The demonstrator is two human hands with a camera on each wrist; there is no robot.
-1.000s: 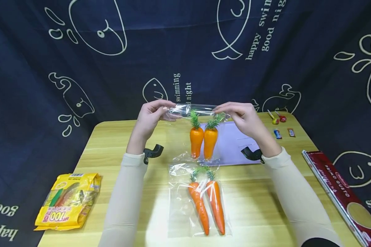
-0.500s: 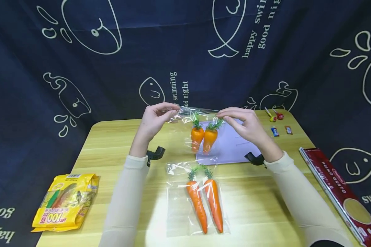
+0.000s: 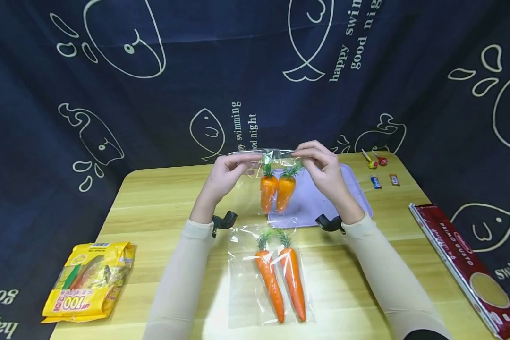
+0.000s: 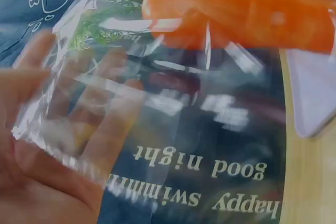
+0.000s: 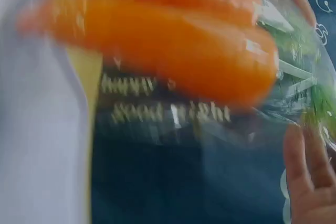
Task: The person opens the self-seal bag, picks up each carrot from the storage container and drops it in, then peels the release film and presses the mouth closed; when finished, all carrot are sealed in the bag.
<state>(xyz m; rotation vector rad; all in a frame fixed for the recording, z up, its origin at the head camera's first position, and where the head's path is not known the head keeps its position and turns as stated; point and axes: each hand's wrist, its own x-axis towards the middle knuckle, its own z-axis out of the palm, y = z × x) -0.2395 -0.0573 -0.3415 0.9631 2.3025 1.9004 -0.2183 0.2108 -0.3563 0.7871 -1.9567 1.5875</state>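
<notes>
A clear plastic bag (image 3: 245, 191) hangs upright above the table, with two short, plump toy carrots (image 3: 268, 193) inside, their green tops upward. My left hand (image 3: 229, 177) pinches its top edge near the left side. On the right, my right hand (image 3: 323, 167) grips the same edge between thumb and fingers. Through the film in the left wrist view, the left fingers (image 4: 107, 114) show behind the bag. The right wrist view is blurred, with the right fingertips (image 5: 307, 156) by the carrot leaves. Below lies another clear bag (image 3: 244, 283) holding two long carrots (image 3: 269, 281).
Behind the raised bag lies a lilac tray (image 3: 323, 208). A yellow packet (image 3: 89, 283) is at the left, a red spaghetti pack (image 3: 467, 264) at the right. Two lollipops (image 3: 371, 163) and two small wrapped candies (image 3: 376, 182) lie at the back right of the wooden table (image 3: 161, 198).
Both hands have moved inward along the bag's top edge, now closer together. The raised bag and its carrots stay between them; the bag on the table has not moved.
</notes>
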